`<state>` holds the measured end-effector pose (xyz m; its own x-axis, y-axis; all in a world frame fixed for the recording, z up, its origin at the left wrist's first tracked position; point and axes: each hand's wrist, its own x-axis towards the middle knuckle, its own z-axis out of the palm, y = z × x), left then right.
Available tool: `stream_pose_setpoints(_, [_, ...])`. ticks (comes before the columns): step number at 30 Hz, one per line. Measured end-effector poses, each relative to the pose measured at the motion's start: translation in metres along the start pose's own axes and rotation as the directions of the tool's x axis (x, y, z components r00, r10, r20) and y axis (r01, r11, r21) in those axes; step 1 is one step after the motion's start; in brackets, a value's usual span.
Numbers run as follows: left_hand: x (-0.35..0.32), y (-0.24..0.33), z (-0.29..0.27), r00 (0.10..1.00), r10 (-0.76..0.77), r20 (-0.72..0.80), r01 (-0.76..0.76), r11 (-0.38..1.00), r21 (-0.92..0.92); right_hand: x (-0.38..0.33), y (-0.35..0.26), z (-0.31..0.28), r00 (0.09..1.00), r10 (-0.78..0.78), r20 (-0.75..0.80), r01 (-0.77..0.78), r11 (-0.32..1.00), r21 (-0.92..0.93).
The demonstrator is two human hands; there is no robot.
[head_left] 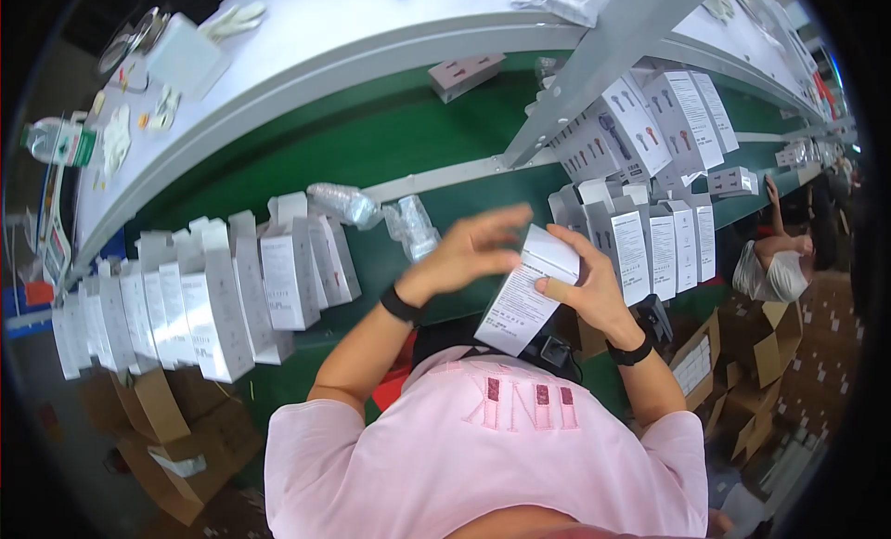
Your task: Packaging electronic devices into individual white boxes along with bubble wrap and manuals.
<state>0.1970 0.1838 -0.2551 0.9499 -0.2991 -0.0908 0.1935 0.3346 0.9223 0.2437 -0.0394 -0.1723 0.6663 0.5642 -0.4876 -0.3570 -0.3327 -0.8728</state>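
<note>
A white printed carton [522, 302] is tilted in front of my chest, with its flap end pointing away from me. My right hand [594, 284] grips it from the right, thumb on the printed face and fingers behind the far end. To its left, my left hand [469, 246] has its fingers stretched apart, slightly blurred, close to the carton's far edge. Whether its thumb touches the carton I cannot tell. Beyond my left hand, two clear-wrapped bundles [411, 226] lie on the green bench [371, 302].
A row of upright cartons [212, 307] with raised flaps stands on the left. More white cartons [631, 246] are grouped on the right, below a grey metal post [603, 65]. Brown boxes [181, 437] sit at lower left. Another person [775, 265] is at far right.
</note>
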Motion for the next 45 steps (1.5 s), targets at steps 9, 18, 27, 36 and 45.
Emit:
stream_pose_setpoints(9, [0.212,-0.013,-0.234,0.776,0.232,-0.586,0.515,0.302,0.802,-0.046,-0.009,-0.022,0.797,-0.454,-0.398,0.201,0.822,-0.534])
stream_pose_setpoints(18, [0.204,-0.105,-0.318,0.583,0.475,-0.659,0.520,0.405,0.752,-0.158,-0.052,-0.109,0.173,-0.649,-0.741,-0.088,0.739,-0.668])
stream_pose_setpoints(27, [0.063,-0.061,-0.086,0.536,-0.156,-0.829,0.122,0.987,-0.107,-0.120,0.055,-0.411,0.062,-0.741,-0.669,-0.331,0.617,-0.714])
stream_pose_setpoints(36, [0.063,-0.176,0.026,0.334,-0.155,-0.930,0.393,0.920,-0.012,0.047,0.217,-0.557,0.179,-0.654,-0.735,-0.143,0.722,-0.677])
stream_pose_setpoints(45, [0.119,-0.079,0.130,0.655,0.338,-0.676,0.252,0.746,0.617,0.042,0.180,-0.604,0.381,-0.667,-0.640,-0.255,0.589,-0.767])
